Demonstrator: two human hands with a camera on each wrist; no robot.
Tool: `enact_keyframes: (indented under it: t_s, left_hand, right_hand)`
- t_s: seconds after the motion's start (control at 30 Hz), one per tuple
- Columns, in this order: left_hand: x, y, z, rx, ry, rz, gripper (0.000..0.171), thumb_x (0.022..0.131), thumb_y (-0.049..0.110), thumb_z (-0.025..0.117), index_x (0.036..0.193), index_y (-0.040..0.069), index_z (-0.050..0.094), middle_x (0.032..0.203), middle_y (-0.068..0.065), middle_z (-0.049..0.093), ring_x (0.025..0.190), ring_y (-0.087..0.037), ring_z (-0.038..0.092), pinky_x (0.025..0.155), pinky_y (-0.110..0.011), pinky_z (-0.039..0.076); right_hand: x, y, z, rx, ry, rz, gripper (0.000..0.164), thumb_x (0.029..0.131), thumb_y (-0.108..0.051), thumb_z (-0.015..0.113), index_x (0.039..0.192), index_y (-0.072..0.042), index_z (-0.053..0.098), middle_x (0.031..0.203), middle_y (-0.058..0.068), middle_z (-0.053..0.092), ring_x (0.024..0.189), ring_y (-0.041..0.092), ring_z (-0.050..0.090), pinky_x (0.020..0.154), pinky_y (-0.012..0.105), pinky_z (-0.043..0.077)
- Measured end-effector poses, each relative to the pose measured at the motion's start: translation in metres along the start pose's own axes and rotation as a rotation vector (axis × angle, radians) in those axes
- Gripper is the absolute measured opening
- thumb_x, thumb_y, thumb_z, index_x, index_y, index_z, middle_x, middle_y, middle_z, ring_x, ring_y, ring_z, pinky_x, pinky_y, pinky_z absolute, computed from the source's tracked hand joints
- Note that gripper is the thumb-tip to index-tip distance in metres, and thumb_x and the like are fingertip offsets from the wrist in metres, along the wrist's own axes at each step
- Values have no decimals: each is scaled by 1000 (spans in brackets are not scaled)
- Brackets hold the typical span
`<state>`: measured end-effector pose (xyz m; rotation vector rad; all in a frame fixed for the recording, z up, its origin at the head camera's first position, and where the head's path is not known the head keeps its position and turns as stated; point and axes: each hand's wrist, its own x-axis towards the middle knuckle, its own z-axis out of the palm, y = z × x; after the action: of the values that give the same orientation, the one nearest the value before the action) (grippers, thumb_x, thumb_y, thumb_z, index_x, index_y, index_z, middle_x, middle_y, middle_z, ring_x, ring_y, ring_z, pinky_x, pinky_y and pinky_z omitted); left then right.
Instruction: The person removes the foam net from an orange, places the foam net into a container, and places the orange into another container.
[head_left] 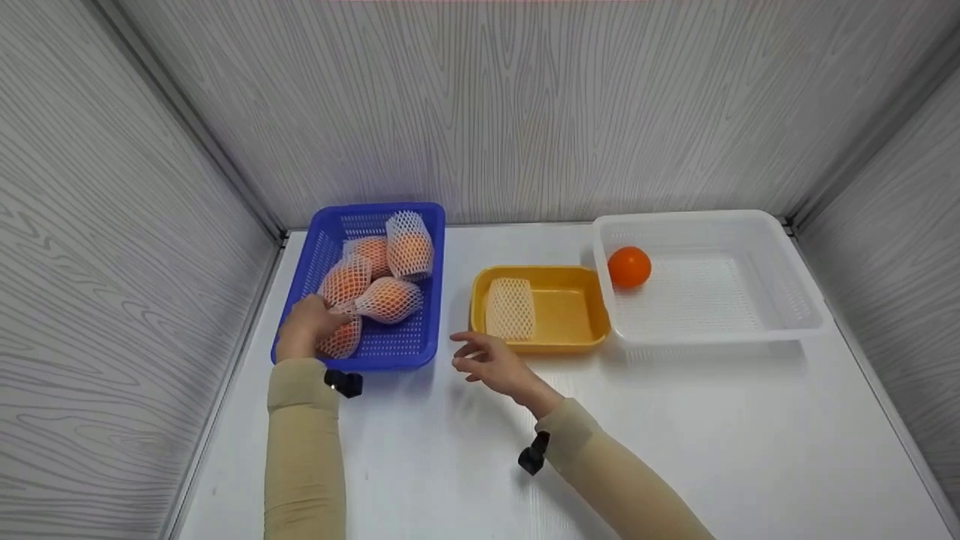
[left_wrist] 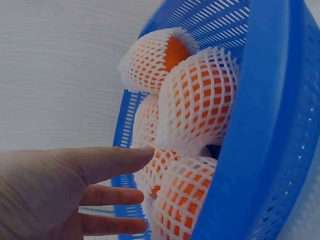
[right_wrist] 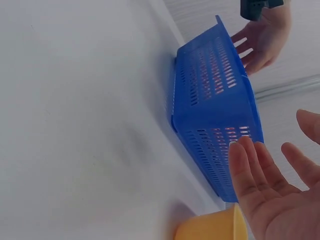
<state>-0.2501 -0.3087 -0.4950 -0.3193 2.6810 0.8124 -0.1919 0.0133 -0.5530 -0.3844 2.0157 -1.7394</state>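
In the head view my left hand (head_left: pixel 306 328) is over the near left side of a blue basket (head_left: pixel 390 361). Its fingers stretch toward several oranges wrapped in white foam nets (head_left: pixel 341 339). The left wrist view shows the thumb and fingers of this hand (left_wrist: pixel 65 185) extended beside a netted orange (left_wrist: pixel 182 200), not closed round it; whether a fingertip touches is hard to tell. My right hand (head_left: pixel 491 366), fingers spread and holding nothing, hovers just in front of a yellow tray (head_left: pixel 570 315), where a loose foam net (head_left: pixel 511 309) lies.
A white basket (head_left: pixel 712 337) stands at the right, with one bare orange (head_left: pixel 629 267) in its left end. Grained panels (head_left: pixel 510 112) enclose the white table (head_left: pixel 450 465) at the back and both sides.
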Motion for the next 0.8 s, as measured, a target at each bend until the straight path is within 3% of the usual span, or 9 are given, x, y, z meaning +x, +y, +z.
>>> enact_keyframes:
  t_s: [0.27, 0.43, 0.53, 0.8]
  left_hand:
    - [9, -6, 4, -29, -81, -60, 62, 94, 25, 61, 139, -13, 40, 139, -35, 43, 123, -46, 46, 102, -57, 38]
    - [12, -6, 4, -15, -89, -81, 67, 93, 22, 63, 142, -14, 35, 143, -37, 36, 129, -49, 40, 104, -60, 34]
    - [14, -6, 4, -10, -95, -80, 68, 90, 19, 67, 141, -15, 36, 143, -37, 36, 129, -50, 39, 104, -59, 34]
    - [21, -7, 4, -49, -152, -97, 78, 87, 17, 73, 143, -17, 30, 147, -37, 30, 134, -49, 33, 108, -56, 32]
  right_hand:
    - [8, 5, 18, 0, 12, 32, 46, 95, -15, 65, 140, -16, 55, 119, 14, 61, 107, 39, 62, 83, 36, 56]
    - [13, 8, 23, -121, 52, -13, 41, 96, -14, 64, 137, -14, 58, 120, 16, 62, 100, 27, 65, 80, 31, 56]
    - [16, 7, 25, -190, 98, -42, 37, 96, -13, 64, 132, -12, 61, 116, 10, 65, 96, 19, 66, 80, 30, 55]
    - [30, 7, 34, -174, 211, -79, 18, 95, -13, 66, 111, -8, 64, 105, 3, 64, 91, 20, 67, 78, 29, 55]
